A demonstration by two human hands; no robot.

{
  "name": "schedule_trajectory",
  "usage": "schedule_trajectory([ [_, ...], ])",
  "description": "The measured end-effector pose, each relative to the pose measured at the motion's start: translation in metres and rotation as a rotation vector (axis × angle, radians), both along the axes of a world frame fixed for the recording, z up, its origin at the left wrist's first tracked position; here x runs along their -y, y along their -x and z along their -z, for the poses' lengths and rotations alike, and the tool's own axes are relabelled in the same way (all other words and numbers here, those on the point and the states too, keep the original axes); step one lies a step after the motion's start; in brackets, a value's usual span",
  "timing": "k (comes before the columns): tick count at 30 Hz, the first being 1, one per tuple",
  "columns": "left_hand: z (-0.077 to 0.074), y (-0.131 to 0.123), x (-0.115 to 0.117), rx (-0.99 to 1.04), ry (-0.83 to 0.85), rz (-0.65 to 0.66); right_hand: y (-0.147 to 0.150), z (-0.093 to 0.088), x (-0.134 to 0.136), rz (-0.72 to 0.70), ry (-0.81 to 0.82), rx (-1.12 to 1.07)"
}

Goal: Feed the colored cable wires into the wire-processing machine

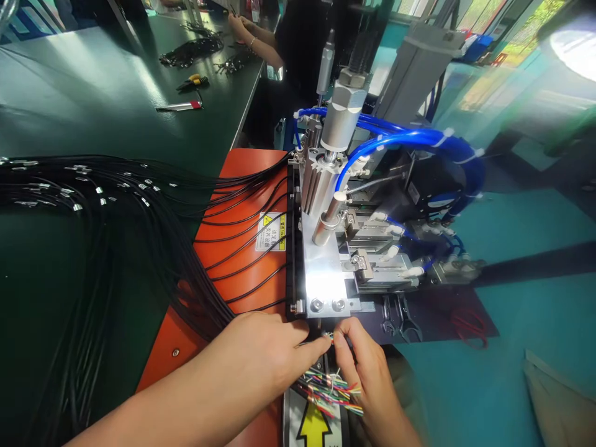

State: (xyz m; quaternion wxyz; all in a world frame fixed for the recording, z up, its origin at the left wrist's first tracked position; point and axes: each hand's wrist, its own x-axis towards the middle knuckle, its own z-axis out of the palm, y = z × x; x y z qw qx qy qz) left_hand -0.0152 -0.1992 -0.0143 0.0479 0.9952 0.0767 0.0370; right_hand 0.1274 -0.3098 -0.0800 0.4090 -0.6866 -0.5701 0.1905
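My left hand (265,347) reaches in from the lower left, just in front of the machine's metal block (326,285). Its fingertips pinch the end of a cable where small coloured wires (330,338) show. From the right, my right hand (365,363) closes its thumb and forefinger on the same coloured wires. Below both hands lies a bundle of stripped cable ends (330,391), with red, green, yellow and white wires fanned out. My fingers partly hide the wire tips and the slot under the block.
Black cables (186,267) run across the orange base (242,167) into the machine's side. Blue air hoses (419,138) arch over the cylinders. Wrenches (405,316) lie at right. On the dark table (116,93) are pliers (193,82) and a cutter (181,107); a person (302,49) works beyond.
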Motion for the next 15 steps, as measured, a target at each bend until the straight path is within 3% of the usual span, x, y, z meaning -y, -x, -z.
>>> schedule_trajectory([
  [3,-0.006,-0.003,0.0,-0.013,-0.011,-0.027,0.001,0.015,-0.002,0.008,-0.134,0.024],
  [7,-0.013,-0.005,0.001,-0.088,-0.043,-0.033,-0.001,0.022,-0.005,0.019,-0.158,-0.02],
  [11,-0.013,-0.007,0.002,-0.171,-0.045,-0.068,-0.008,0.004,-0.012,-0.049,-0.014,-0.126],
  [15,-0.004,-0.005,0.002,-0.113,-0.042,-0.039,-0.013,-0.017,-0.019,-0.086,0.116,-0.203],
])
